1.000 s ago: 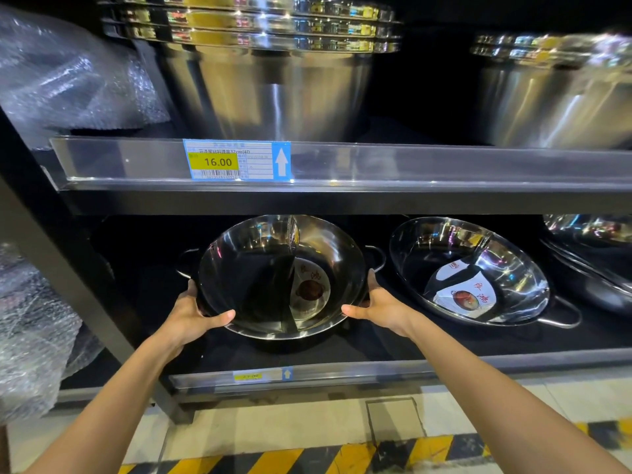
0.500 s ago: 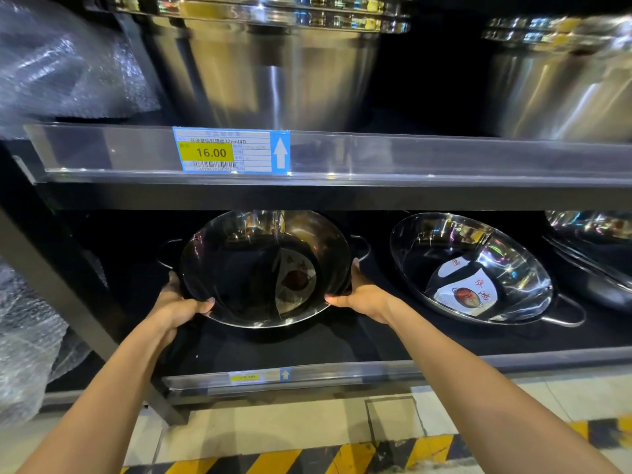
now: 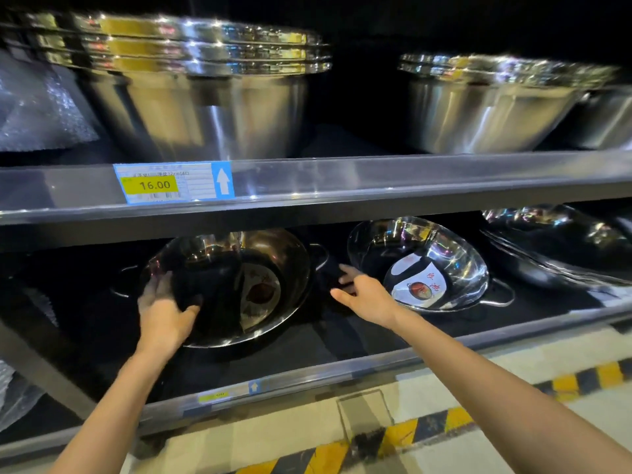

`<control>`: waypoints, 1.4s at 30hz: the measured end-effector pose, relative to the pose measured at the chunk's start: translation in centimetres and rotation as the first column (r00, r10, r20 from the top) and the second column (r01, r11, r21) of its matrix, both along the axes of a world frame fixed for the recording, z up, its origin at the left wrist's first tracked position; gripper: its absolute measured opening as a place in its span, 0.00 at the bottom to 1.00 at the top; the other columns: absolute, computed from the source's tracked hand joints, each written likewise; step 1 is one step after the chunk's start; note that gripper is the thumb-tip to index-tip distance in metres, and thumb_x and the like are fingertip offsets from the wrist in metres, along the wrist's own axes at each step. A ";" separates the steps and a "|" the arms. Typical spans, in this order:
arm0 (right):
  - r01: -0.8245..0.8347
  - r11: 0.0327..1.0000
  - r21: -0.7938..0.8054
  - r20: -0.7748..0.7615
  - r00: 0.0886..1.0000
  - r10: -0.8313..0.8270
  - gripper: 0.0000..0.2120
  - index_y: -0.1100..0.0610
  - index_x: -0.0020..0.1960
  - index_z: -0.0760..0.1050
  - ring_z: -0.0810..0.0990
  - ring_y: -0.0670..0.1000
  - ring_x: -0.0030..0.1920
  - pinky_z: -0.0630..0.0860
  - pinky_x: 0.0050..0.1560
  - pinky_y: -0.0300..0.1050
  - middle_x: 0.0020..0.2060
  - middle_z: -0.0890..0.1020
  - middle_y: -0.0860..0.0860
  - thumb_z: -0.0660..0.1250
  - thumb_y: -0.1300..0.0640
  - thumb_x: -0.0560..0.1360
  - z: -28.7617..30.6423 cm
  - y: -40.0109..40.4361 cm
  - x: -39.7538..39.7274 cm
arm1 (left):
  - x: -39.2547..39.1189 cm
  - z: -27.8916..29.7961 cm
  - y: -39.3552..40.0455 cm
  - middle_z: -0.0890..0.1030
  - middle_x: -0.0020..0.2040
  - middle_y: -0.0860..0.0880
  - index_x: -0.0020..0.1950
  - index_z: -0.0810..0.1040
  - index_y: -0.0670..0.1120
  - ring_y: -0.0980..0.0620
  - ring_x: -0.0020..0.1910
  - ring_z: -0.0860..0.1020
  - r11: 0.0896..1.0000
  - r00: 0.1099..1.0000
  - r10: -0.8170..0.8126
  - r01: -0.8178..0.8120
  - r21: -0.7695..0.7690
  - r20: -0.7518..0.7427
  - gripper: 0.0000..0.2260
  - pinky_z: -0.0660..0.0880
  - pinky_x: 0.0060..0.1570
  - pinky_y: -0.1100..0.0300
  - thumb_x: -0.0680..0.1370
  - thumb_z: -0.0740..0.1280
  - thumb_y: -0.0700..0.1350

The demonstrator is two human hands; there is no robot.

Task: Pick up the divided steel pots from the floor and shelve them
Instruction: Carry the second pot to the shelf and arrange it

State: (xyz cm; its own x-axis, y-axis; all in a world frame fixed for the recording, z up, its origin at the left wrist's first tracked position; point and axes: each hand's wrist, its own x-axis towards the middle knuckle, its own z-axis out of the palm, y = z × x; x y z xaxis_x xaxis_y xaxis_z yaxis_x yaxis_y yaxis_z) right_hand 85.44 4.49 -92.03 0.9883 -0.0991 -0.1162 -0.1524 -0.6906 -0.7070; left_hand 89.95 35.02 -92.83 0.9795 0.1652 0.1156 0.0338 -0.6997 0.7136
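Left hand fingers grasping divided pot rim; right hand released, apparently clear; frame blurred.

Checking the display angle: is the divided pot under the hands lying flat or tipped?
Tipped. The divided pot leans toward the camera, inside visible, left hand on its rim.

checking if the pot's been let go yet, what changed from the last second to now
The right hand has come off the divided pot and now hangs open beside its right handle. The pot sits further back on the lower shelf. The left hand still grips the pot's left rim. The neighbouring divided pot and the price tag stayed put.
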 end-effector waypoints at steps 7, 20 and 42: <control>0.355 0.919 -0.173 0.174 0.929 -0.326 0.14 0.65 0.60 0.73 0.79 0.60 0.55 0.72 0.54 0.49 0.55 0.81 0.62 0.62 0.60 0.77 3.5 -15.3 -4.7 | -5.6 1.7 -17.6 0.72 0.59 0.34 0.66 0.65 0.37 0.37 0.62 0.69 0.897 0.898 -0.440 0.440 0.043 0.011 0.24 0.66 0.63 0.49 0.76 0.65 0.47; 0.434 0.899 -0.060 0.180 0.891 -0.418 0.23 0.62 0.71 0.59 0.70 0.58 0.63 0.68 0.62 0.47 0.62 0.73 0.60 0.59 0.57 0.78 -5.4 -20.7 -10.2 | -2.8 -3.6 -32.6 0.68 0.67 0.33 0.74 0.48 0.37 0.35 0.62 0.71 0.950 0.870 -0.271 0.174 -0.259 -0.411 0.27 0.70 0.61 0.48 0.80 0.57 0.42; 0.483 0.875 0.019 0.125 0.868 -0.481 0.23 0.64 0.71 0.62 0.79 0.59 0.50 0.72 0.49 0.46 0.55 0.80 0.62 0.61 0.62 0.77 -5.9 -26.7 -8.0 | -2.5 -4.3 -31.8 0.77 0.60 0.42 0.74 0.52 0.50 0.43 0.57 0.77 0.867 0.887 -0.334 0.156 -0.474 -0.319 0.29 0.74 0.61 0.47 0.77 0.61 0.36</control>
State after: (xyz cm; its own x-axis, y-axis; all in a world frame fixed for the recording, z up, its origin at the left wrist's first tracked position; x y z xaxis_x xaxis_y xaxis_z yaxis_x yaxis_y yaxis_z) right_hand 77.46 -22.18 -97.94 0.8233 -0.5675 0.0062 -0.3821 -0.5624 -0.7332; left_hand 87.41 3.25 -97.16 0.9446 -0.1414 -0.2961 0.2313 -0.3534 0.9064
